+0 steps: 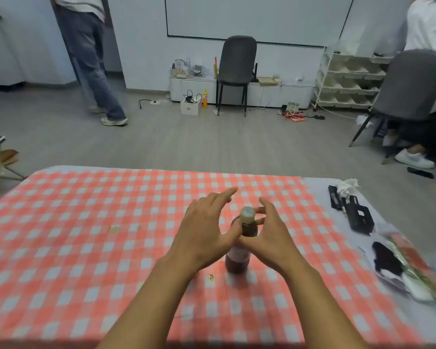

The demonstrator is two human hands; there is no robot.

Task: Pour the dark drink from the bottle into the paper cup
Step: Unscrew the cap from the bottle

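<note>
A bottle of dark drink [238,260] stands upright on the red-and-white checked tablecloth [86,235], near the middle of the table. It has a pale yellowish cap [248,214], which is on. My right hand [269,238] curls around the neck, fingers behind the cap and thumb on the shoulder. My left hand [207,230] is on the bottle's left side. Its fingers are stretched out and apart, and its thumb rests against the neck. No paper cup is in view. The hands hide the bottle's middle.
Black plastic parts [358,215] and a crumpled tissue [346,185] lie at the table's right edge, with a wrapper and a black item [388,258] nearer to me. A small crumb [211,277] lies left of the bottle. Chairs and two people are beyond the table.
</note>
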